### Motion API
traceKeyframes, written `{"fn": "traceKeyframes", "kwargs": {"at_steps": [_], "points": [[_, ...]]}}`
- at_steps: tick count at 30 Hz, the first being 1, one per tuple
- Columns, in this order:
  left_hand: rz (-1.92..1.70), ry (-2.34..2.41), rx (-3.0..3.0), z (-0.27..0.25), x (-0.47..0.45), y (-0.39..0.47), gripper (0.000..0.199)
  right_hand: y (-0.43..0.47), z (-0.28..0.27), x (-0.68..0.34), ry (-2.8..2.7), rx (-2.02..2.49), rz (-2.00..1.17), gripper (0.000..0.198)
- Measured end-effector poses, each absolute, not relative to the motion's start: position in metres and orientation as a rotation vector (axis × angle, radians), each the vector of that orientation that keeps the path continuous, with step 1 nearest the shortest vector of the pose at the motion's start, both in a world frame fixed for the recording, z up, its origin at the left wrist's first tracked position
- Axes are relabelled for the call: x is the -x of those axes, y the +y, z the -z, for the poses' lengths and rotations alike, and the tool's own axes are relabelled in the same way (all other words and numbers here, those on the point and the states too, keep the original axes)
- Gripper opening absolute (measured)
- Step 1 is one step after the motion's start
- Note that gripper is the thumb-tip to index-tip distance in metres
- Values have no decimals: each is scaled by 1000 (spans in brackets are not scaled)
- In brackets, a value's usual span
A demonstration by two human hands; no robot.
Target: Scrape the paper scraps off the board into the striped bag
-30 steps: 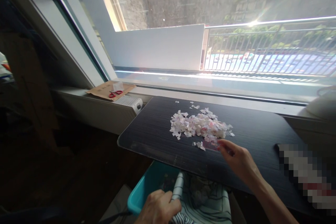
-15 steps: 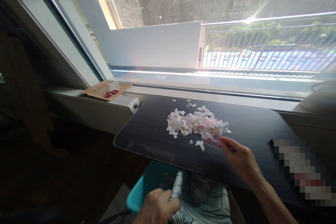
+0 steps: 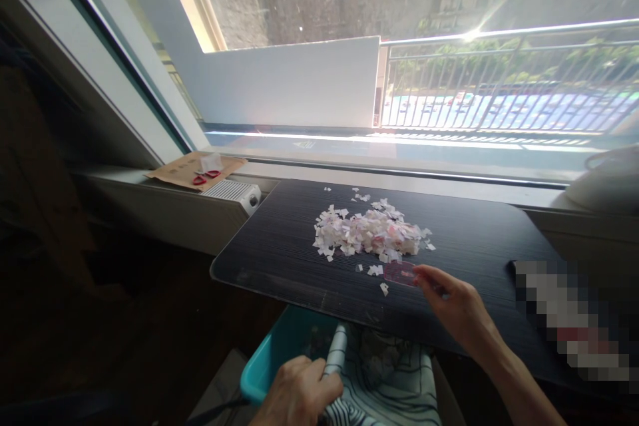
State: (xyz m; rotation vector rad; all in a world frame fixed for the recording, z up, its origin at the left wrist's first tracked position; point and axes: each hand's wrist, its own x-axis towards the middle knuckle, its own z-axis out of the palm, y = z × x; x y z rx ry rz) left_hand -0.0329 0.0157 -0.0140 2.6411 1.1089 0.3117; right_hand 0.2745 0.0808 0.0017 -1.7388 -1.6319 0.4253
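Note:
A heap of small torn paper scraps [image 3: 367, 229] lies on the dark table [image 3: 279, 266], with a few loose bits at its near side. My right hand [image 3: 446, 296] pinches a clear, pink-tinted card [image 3: 398, 273] held low over the tabletop, right beside those loose bits. Below the table's front edge, my left hand [image 3: 304, 386] is closed on the rolled rim of a striped bag [image 3: 337, 349]. The bag hangs open and has pale scraps inside. Left of it stands a turquoise bin [image 3: 264, 359], partly hidden by the hand.
Red-handled scissors [image 3: 206, 178] and a small translucent box [image 3: 212, 162] rest on a brown envelope [image 3: 174, 172] on the sill, near a white vented unit [image 3: 234, 194]. A blurred-out object [image 3: 564, 319] lies at the table's right. A large window stands behind.
My right hand has drawn the card slightly towards me and away from the heap. A few loose scraps have shifted and separated near it. My left hand stays put.

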Motion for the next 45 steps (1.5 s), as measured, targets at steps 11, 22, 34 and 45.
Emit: {"fn": "traceKeyframes", "kwargs": {"at_steps": [11,22,34,45], "points": [[-413,1079,-2701,57,36,19,22,65,-4,-276,-1622,1727,-760,35],[-321,1128,-2656,30,31,17,17,72,-3,-272,-1619,1717,-774,34],[-276,1157,-2640,13,26,12,20,107,2,-266,-1526,1685,-612,37],[-275,1167,-2608,14,27,13,13,100,1,-275,-1487,1768,-526,38]]}}
